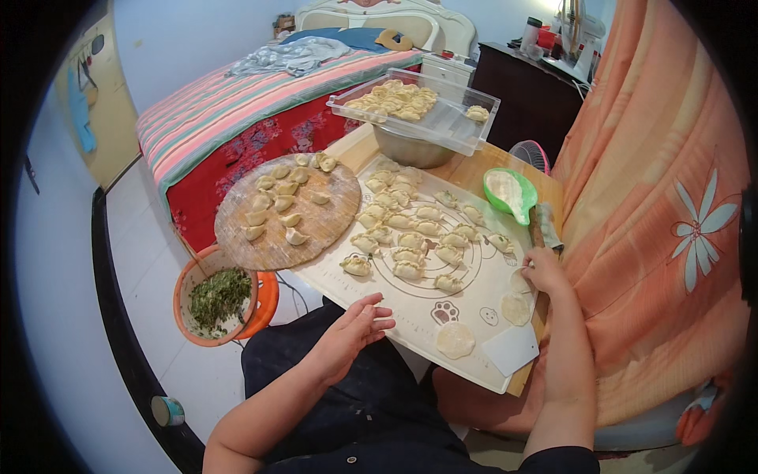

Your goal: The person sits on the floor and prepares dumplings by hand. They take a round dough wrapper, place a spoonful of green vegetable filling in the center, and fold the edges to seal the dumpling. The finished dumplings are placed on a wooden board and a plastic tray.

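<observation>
My left hand (362, 323) hovers over my lap by the mat's front edge, fingers apart and holding nothing. At the right edge of the white printed pastry mat (379, 302), my right hand (543, 269) has its fingertips at a round dough wrapper (519, 281). Whether they grip it is hard to see. Just beyond that hand is the handle of a rolling pin (536, 228). Another wrapper (516, 309) lies nearer me, beside a white dough scraper (511, 349). A separate wrapper (455, 340) rests at the front edge. Several pleated dumplings (408, 255) cover the mat's middle and back.
A floured round wooden board (320, 231) with several dumplings juts out left. Below it stands a bowl of chopped green filling (220, 299). A clear tray (456, 127) of dumplings sits on a metal bowl (408, 147). Flour fills a green scoop (530, 189); an orange curtain (639, 237) borders the right.
</observation>
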Demonstrator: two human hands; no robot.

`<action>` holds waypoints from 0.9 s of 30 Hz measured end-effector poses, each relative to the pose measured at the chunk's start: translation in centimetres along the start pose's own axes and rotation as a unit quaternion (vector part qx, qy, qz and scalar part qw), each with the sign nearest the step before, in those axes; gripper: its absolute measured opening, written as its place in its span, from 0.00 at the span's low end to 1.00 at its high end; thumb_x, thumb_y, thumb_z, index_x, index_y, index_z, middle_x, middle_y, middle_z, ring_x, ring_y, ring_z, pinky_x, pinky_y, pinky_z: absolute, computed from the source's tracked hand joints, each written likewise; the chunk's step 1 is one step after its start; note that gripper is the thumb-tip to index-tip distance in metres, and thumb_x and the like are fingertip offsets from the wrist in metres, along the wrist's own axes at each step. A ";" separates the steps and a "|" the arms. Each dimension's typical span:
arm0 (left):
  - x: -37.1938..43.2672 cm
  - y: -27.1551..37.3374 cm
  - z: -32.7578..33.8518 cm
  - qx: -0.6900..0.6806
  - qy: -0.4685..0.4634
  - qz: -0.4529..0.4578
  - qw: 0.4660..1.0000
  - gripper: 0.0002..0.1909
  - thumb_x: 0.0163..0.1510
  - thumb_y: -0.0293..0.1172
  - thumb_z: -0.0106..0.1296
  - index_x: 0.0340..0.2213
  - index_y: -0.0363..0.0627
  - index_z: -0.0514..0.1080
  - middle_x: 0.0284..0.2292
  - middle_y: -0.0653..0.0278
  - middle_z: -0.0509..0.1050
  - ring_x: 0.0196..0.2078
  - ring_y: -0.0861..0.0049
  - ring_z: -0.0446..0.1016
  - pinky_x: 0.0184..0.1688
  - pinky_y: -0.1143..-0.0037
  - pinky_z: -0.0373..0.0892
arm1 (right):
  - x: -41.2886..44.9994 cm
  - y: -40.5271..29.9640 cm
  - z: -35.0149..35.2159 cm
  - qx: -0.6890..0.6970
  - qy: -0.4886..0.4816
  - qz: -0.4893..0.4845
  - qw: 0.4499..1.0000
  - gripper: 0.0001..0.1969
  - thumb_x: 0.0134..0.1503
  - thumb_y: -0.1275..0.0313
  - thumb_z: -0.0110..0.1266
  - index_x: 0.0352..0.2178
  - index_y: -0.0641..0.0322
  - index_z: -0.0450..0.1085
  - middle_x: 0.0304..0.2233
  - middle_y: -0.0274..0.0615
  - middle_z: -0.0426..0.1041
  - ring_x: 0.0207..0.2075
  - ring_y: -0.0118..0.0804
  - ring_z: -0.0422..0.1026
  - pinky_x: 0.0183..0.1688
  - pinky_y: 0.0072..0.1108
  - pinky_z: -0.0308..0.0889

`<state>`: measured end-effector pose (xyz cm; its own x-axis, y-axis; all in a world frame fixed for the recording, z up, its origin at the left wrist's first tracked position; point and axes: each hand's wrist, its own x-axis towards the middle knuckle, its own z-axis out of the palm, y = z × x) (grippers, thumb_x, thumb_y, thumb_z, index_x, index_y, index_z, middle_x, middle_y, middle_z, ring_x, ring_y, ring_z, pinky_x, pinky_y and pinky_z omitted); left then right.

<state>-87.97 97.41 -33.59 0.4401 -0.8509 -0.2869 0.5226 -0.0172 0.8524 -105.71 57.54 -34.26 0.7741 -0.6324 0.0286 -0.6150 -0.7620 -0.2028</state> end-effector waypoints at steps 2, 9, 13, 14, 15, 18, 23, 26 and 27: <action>-0.1 -0.1 -0.3 0.006 -0.020 0.001 1.000 0.26 0.65 0.42 0.35 0.57 0.38 0.55 0.48 0.58 0.66 0.52 0.73 0.67 0.56 0.71 0.61 | -0.4 0.1 -0.4 0.081 0.026 0.022 0.996 0.07 0.46 0.75 0.58 0.30 0.60 0.72 0.32 0.46 0.73 0.34 0.44 0.70 0.40 0.26 0.66; -0.7 0.6 0.7 -0.035 -0.117 -0.034 0.992 0.28 0.64 0.43 0.37 0.57 0.35 0.55 0.54 0.52 0.64 0.56 0.70 0.64 0.56 0.71 0.62 | -4.4 -11.7 -5.2 0.489 0.053 -0.009 0.870 0.07 0.54 0.74 0.57 0.34 0.68 0.72 0.24 0.32 0.74 0.24 0.21 0.69 0.26 0.15 0.63; -1.4 0.4 1.3 -0.119 -0.112 0.053 0.985 0.33 0.63 0.46 0.38 0.61 0.38 0.46 0.59 0.52 0.57 0.62 0.68 0.56 0.60 0.69 0.56 | -6.6 -22.3 -3.0 0.614 -0.026 -0.033 0.788 0.09 0.55 0.73 0.57 0.36 0.68 0.72 0.25 0.33 0.75 0.23 0.20 0.70 0.24 0.14 0.64; -1.6 0.8 1.0 -0.142 -0.093 0.096 0.981 0.31 0.63 0.46 0.38 0.60 0.38 0.49 0.57 0.53 0.59 0.60 0.70 0.59 0.59 0.70 0.57 | -6.8 -24.8 -2.1 0.639 -0.041 -0.046 0.767 0.09 0.55 0.73 0.57 0.36 0.68 0.72 0.26 0.34 0.75 0.24 0.20 0.70 0.24 0.14 0.65; -1.8 1.2 0.5 -0.166 -0.077 0.139 0.973 0.29 0.64 0.45 0.38 0.58 0.37 0.52 0.56 0.55 0.61 0.58 0.71 0.61 0.58 0.71 0.58 | -7.0 -26.9 -1.3 0.661 -0.056 -0.056 0.746 0.09 0.56 0.73 0.56 0.36 0.68 0.72 0.26 0.35 0.76 0.24 0.20 0.71 0.25 0.14 0.65; -2.8 1.3 -3.0 -0.149 0.053 0.190 0.969 0.24 0.64 0.43 0.37 0.53 0.37 0.60 0.51 0.60 0.67 0.52 0.76 0.67 0.55 0.75 0.62 | -8.0 -33.4 0.8 0.697 -0.113 -0.047 0.707 0.09 0.58 0.72 0.54 0.35 0.69 0.72 0.26 0.35 0.76 0.25 0.20 0.71 0.26 0.13 0.66; -7.4 1.2 -10.0 -0.030 0.171 0.202 0.964 0.21 0.64 0.43 0.38 0.48 0.38 0.67 0.43 0.66 0.72 0.45 0.83 0.70 0.49 0.77 0.66 | -7.5 -40.4 5.6 0.621 -0.178 -0.127 0.753 0.10 0.59 0.69 0.52 0.31 0.68 0.71 0.22 0.31 0.73 0.23 0.18 0.68 0.26 0.13 0.64; -10.1 1.1 -12.5 -0.119 0.237 0.196 0.944 0.19 0.64 0.42 0.38 0.47 0.42 0.69 0.43 0.69 0.72 0.44 0.85 0.69 0.46 0.80 0.66 | -7.2 -44.1 9.2 0.624 -0.218 -0.166 0.732 0.10 0.60 0.69 0.52 0.30 0.68 0.71 0.22 0.30 0.72 0.23 0.17 0.67 0.25 0.13 0.63; -11.1 1.2 -13.5 -0.099 0.256 0.191 0.943 0.19 0.64 0.42 0.38 0.48 0.43 0.68 0.43 0.70 0.72 0.45 0.85 0.69 0.47 0.79 0.66 | -7.2 -45.1 10.1 0.613 -0.230 -0.172 0.736 0.10 0.60 0.69 0.52 0.29 0.68 0.71 0.22 0.29 0.72 0.23 0.17 0.67 0.25 0.14 0.63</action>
<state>-82.38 113.89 -35.33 0.8914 -0.4104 -0.1924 0.3589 0.3798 0.8526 -82.02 97.87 -35.18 0.9947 -0.1026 0.0075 0.0086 0.0103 -0.9999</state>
